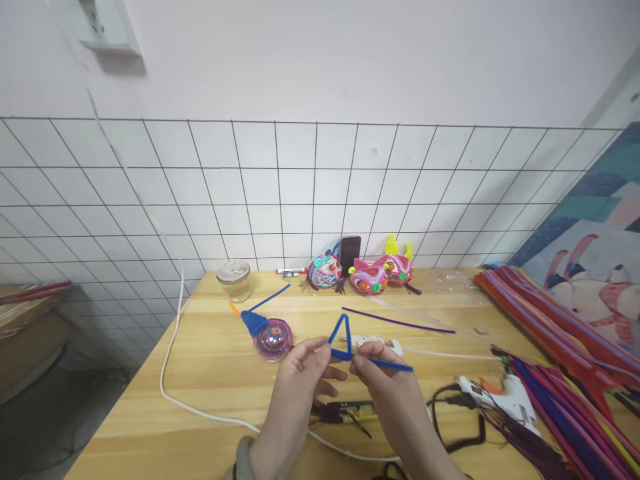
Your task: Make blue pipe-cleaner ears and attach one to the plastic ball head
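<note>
Head view, lower centre: our left hand [300, 365] and right hand [383, 377] pinch a blue pipe cleaner [345, 341], mid-bend into a triangle; closing its corner probably needs a tight twist.

Pretty plain room: white wall [350, 60] up top, with a black wire grid panel [280, 193] leaning against it. The light wooden table [210, 373] sits over a grey floor [65, 413], and a colourful painted mural [595, 267] shows at right.

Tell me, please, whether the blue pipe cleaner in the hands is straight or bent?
Bent. The blue pipe cleaner forms a triangle loop above the left hand and right hand, with a straight tail running right.
</note>
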The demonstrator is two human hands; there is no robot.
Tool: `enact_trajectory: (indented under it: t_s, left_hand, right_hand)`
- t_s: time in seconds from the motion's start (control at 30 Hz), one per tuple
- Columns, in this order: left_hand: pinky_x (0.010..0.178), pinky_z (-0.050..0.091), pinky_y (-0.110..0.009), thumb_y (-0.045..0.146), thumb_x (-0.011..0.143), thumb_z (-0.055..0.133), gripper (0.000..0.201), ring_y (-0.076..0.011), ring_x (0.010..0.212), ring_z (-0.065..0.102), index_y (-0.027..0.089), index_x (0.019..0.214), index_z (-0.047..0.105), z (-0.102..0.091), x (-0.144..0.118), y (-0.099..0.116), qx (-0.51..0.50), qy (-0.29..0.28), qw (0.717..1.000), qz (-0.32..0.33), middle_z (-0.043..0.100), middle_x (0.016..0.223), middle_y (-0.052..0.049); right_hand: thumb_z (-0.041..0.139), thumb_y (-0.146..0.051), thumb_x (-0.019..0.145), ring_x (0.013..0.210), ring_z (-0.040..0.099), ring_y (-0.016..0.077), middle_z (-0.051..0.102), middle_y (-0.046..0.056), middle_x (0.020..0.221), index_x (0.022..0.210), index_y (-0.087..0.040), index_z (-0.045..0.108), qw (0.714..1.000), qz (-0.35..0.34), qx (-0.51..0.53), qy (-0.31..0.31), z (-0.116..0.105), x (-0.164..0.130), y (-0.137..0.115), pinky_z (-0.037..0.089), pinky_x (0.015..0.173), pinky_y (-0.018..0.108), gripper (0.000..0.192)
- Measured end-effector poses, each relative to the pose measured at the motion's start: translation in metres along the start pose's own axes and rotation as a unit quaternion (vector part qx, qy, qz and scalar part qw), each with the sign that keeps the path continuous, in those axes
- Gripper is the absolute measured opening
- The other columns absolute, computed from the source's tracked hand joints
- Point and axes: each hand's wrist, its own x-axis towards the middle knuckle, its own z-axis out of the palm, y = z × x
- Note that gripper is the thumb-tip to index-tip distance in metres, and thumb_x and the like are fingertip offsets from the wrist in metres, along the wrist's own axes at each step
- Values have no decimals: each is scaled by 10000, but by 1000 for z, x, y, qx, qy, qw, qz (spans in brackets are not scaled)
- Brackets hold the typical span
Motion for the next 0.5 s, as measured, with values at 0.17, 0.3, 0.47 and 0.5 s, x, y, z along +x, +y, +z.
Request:
enact_trajectory:
  t_s: [0.17,0.3,0.47,0.5]
  left_hand:
    - [684,467,-297,267,711,631,199,-201,817,583,208,899,597,-3,-6,-5,214,87,945,230,621,907,-78]
    - [848,401,-369,128,784,517,237,-223,885,560,236,947,651,-10,-13,-11,471,26,758,451,644,902,-86]
    - [856,415,-395,53,785,499,359,-247,958,553,177,1115,565,-19,-10,-17,602,21,573,557,647,980,-105]
    - [844,427,-402,51,786,499,335,-248,946,553,150,1098,568,-19,-9,-16,605,31,548,577,647,964,-109]
  right_hand:
    - [746,-242,587,593,519,110,584,-43,615,681,-192,595,999,4,42,18,1,1,-1,405,638,242,185]
    - [747,-245,581,586,513,112,582,-35,606,675,-185,590,999,9,40,17,3,-2,-2,408,619,242,193]
    - [737,-254,596,583,505,110,580,-36,582,689,-184,586,1000,-3,-3,17,7,-8,-2,400,589,218,190]
    - [736,-255,597,577,503,110,577,-37,573,682,-183,585,1000,-6,-13,16,8,-9,-3,400,582,215,188]
